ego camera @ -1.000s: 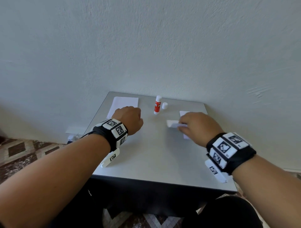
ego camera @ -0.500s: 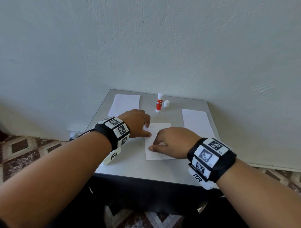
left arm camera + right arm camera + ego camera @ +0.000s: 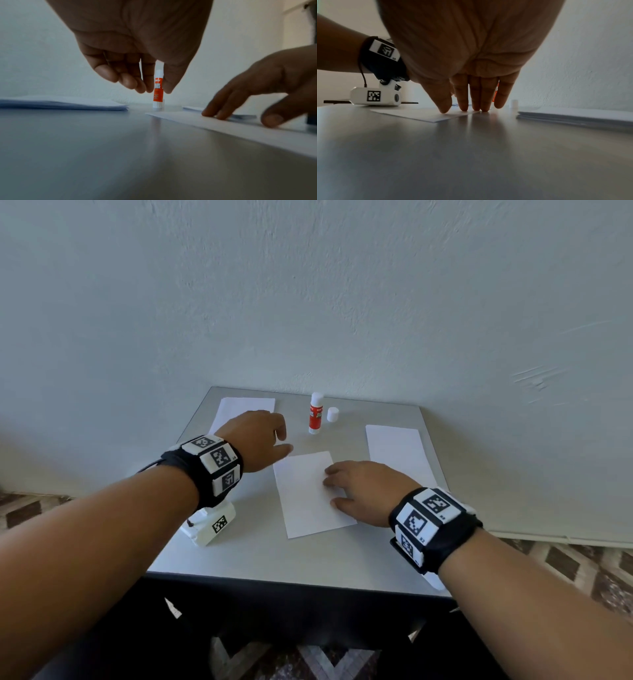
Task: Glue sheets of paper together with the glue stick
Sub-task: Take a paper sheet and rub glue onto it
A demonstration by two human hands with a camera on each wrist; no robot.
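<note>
A single white sheet [image 3: 306, 494] lies flat at the middle of the grey table [image 3: 267, 556]. My right hand [image 3: 330, 487] presses on the sheet's right side with straight fingers [image 3: 464, 102]. The red and white glue stick [image 3: 315, 415] stands upright and uncapped at the back, its white cap [image 3: 332, 414] beside it. My left hand [image 3: 286, 441] hovers just left of the stick, fingers loosely bent and holding nothing. In the left wrist view the glue stick [image 3: 158, 93] shows beyond the gap between the left fingers [image 3: 130, 81] and thumb, apart from them.
A pile of white sheets [image 3: 245, 405] lies at the table's back left and another pile [image 3: 397, 450] at the right. The wall stands directly behind the table. The left wrist camera housing [image 3: 375, 97] hangs low over the table's left edge.
My right hand brought one sheet from the right pile to the table's middle and stays on it. My left hand touched the sheet's left edge, then lifted and moved toward the glue stick.
</note>
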